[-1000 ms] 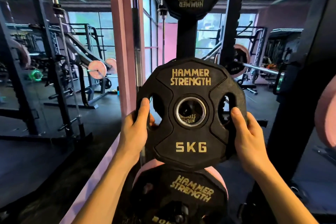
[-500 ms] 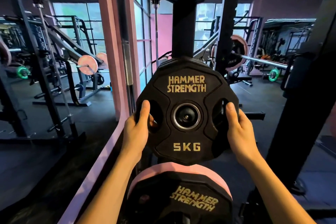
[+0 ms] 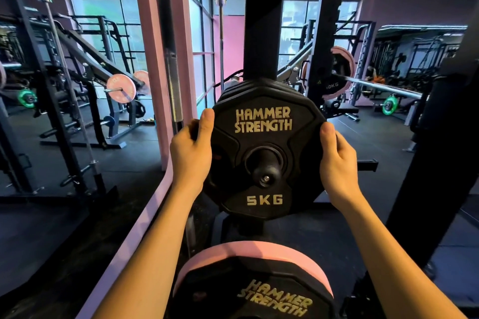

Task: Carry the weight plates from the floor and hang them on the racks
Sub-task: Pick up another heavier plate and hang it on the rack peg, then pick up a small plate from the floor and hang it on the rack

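Slid onto the peg (image 3: 265,172), 5 kg plate (image 3: 263,204) sits between both hands' grip.

Hung plate (image 3: 264,137) reads "HAMMER STRENGTH", "5KG"; lower plate (image 3: 259,292) "HAMMER STRENGTH".

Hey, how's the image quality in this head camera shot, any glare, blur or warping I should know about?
Head view: wide-angle warping bends the pink pillar and rack upright near the edges; bright windows backlight a dim room; the 5KG plate lettering stays sharp between the left hand and right hand; distant machines look soft.
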### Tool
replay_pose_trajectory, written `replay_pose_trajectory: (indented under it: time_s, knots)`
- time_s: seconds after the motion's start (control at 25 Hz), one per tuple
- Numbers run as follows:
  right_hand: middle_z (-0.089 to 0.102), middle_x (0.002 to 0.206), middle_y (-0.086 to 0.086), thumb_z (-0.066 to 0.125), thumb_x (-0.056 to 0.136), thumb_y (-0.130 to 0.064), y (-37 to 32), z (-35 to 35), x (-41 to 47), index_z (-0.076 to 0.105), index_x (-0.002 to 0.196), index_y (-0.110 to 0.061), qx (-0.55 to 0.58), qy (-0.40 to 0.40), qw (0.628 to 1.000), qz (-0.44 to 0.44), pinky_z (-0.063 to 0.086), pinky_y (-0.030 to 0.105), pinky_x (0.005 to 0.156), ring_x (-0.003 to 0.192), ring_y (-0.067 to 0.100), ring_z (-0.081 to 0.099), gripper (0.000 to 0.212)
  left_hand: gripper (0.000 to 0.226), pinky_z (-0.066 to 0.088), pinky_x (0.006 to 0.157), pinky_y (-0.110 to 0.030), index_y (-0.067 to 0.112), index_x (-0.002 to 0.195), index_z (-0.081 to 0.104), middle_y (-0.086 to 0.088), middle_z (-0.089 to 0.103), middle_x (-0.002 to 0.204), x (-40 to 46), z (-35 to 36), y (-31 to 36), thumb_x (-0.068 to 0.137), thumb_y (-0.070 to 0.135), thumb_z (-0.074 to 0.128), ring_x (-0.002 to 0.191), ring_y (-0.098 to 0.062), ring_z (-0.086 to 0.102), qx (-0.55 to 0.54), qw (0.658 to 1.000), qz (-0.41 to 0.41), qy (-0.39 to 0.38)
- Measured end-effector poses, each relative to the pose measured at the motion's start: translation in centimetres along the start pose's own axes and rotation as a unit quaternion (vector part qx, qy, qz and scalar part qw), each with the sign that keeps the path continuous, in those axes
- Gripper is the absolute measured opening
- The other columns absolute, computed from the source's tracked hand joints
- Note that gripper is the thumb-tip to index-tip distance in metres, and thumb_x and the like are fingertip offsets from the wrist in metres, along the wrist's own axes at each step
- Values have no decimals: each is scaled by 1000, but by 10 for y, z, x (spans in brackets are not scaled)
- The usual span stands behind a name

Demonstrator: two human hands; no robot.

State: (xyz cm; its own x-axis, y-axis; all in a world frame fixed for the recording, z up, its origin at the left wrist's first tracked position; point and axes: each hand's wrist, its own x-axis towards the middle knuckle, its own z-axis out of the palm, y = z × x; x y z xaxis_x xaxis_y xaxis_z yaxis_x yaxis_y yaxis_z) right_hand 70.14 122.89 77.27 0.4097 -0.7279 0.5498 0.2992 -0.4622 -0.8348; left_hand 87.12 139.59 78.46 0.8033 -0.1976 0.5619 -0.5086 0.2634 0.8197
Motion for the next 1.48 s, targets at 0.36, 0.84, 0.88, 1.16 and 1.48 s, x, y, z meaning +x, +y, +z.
replay_pose_trajectory:
  time_s: [0.36,0.84,0.88,1.16,1.48]
  knots:
    - [60,67,-18,41,87,-71,22,7,21,57,78,-21,-33,14,999,14,43,12,55,61,-4,51,53,57,43,53,-9,31,67,56,15,54,55,13,9,-12,69,87,46,54,5,52,4,1000,10,5]
    - [72,85,4,41,96,-61,62,-27,-73,56,89,-17,-169,-104,966,167,55,43,73,73,15,70,47,14,51,63,-25,40,94,56,8,69,87,-81,-49,-80,96,52,49,67,2,69,157,974,-100,-129]
    - [72,88,5,41,95,-62,67,-33,-91,56,91,-16,-169,-110,962,186,55,44,75,74,16,70,49,11,51,62,-27,42,91,56,8,69,89,-101,-58,-88,95,51,51,67,0,70,173,967,-122,-140]
    - [71,90,15,43,89,-68,118,-95,-250,60,84,-7,-200,-147,922,298,54,54,81,88,33,68,64,18,56,76,-42,26,96,60,-3,70,93,-288,-133,-140,96,44,57,81,-18,71,285,853,-365,-241]
    - [58,68,7,58,97,-32,157,-150,-459,55,70,-13,-191,-103,812,542,44,33,56,63,20,52,34,22,42,53,-25,10,105,55,-5,58,81,-458,-199,-146,101,31,53,62,-15,53,321,644,-601,-349]
